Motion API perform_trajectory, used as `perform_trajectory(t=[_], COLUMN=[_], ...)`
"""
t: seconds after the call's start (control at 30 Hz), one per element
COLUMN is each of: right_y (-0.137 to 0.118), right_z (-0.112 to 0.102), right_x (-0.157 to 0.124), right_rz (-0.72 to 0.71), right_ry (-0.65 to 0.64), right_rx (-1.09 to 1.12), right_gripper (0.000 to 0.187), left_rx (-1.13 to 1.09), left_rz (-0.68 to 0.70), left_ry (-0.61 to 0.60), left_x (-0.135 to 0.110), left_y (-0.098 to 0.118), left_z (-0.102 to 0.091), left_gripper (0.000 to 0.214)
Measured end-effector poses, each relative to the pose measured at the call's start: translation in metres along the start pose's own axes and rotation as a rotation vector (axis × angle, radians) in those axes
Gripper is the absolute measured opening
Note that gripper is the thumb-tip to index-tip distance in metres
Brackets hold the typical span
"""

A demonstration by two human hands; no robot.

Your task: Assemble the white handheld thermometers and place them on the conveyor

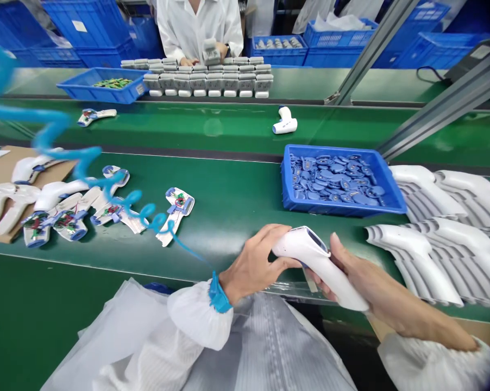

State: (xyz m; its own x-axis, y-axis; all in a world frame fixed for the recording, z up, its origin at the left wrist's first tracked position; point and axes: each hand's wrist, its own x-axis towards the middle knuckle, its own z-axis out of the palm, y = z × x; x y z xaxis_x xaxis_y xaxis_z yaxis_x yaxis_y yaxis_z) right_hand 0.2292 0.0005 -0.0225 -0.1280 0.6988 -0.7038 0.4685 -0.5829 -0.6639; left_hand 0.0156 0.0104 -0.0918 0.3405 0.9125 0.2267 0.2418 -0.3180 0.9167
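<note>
A white infrared thermometer is held between my two hands just above the bench's front edge, its dark display window facing up. My left hand closes around its head end. Fingers of my right hand wrap the handle from below, thumb raised along the side; part of the grip is hidden. A blue wrist strap with a coiled blue cord circles my left wrist. Beyond my hands stands a blue tray of small blue plastic parts.
White shell halves are stacked at right. Opened thermometer halves with wiring lie at left, near cardboard. Another white thermometer lies on the green belt. Across it, a co-worker handles grey-and-white parts. A slanted metal post rises at right.
</note>
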Motion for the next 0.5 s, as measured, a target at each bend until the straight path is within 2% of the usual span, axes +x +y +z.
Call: perform_trajectory(t=[0.07, 0.17, 0.33, 0.43, 0.5], right_y=[0.001, -0.004, -0.004, 0.007, 0.016], right_z=[0.005, 0.014, 0.022, 0.021, 0.017], right_x=[-0.006, -0.013, -0.018, -0.015, -0.011], right_rz=[0.067, 0.094, -0.022, -0.091, -0.119], right_ry=[-0.039, 0.019, 0.053, 0.063, 0.069], right_rx=[0.122, 0.14, 0.084, 0.054, -0.057], right_gripper=[0.08, 0.072, 0.07, 0.071, 0.066], left_rx=[0.137, 0.292, 0.402, 0.406, 0.35], left_rz=[0.09, 0.115, 0.084, 0.052, 0.02], left_ry=[-0.006, -0.076, -0.147, -0.184, -0.216], left_x=[-0.003, -0.007, -0.006, -0.004, -0.001], left_y=[-0.003, -0.003, -0.003, -0.003, 0.0], left_z=[-0.001, -0.003, -0.001, -0.001, -0.004], left_gripper=[0.05, 0.053, 0.057, 0.061, 0.057])
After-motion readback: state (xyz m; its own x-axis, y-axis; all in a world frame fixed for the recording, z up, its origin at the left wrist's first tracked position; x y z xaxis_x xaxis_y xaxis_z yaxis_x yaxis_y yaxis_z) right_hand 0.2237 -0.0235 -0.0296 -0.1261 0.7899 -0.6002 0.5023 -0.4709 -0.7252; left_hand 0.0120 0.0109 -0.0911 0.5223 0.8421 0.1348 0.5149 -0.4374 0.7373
